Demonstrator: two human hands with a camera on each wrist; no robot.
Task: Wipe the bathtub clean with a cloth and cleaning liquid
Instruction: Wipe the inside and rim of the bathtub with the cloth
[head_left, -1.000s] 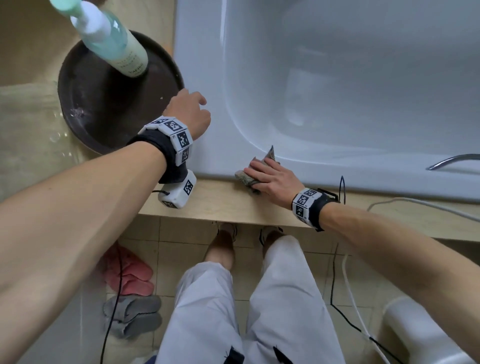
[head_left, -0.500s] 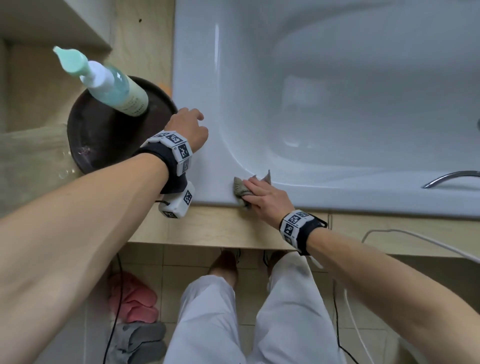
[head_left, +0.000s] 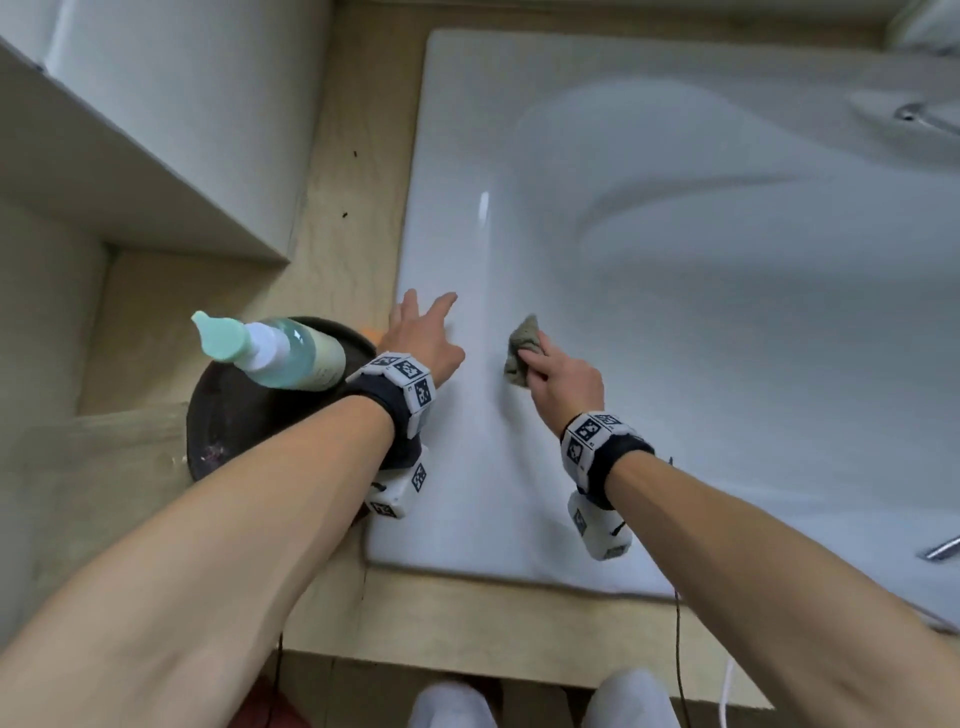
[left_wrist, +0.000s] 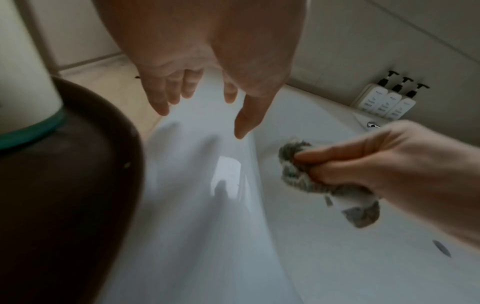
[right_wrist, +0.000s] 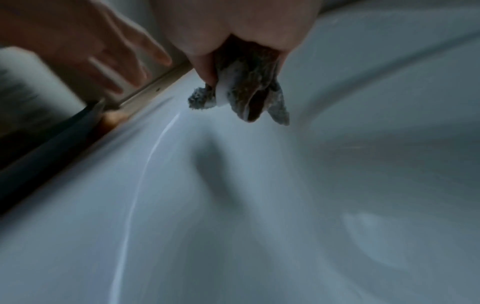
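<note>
The white bathtub (head_left: 701, 322) fills the right of the head view. My right hand (head_left: 558, 376) grips a crumpled grey-green cloth (head_left: 521, 347) against the tub's left inner slope, just inside the rim. The cloth (left_wrist: 298, 168) bunches under my fingers in the left wrist view and hangs from my palm as folded cloth (right_wrist: 249, 92) in the right wrist view. My left hand (head_left: 423, 332) is open, fingers spread over the tub's left rim (head_left: 441, 415). A pale green pump bottle of cleaning liquid (head_left: 275, 351) stands on a dark round tray (head_left: 228, 415) left of the tub.
A beige ledge (head_left: 343, 208) borders the tub on the left and front. A white cabinet (head_left: 156, 119) stands at upper left. Three white pump bottles (left_wrist: 384, 102) sit at the tub's far end. Chrome handles (head_left: 924, 117) show at the right edge. Cables hang below my wrists.
My right hand has carried the cloth from the tub's front rim up along the left inner side. My left hand went from curled on the rim to fingers spread, and the head camera tilted farther over the tub.
</note>
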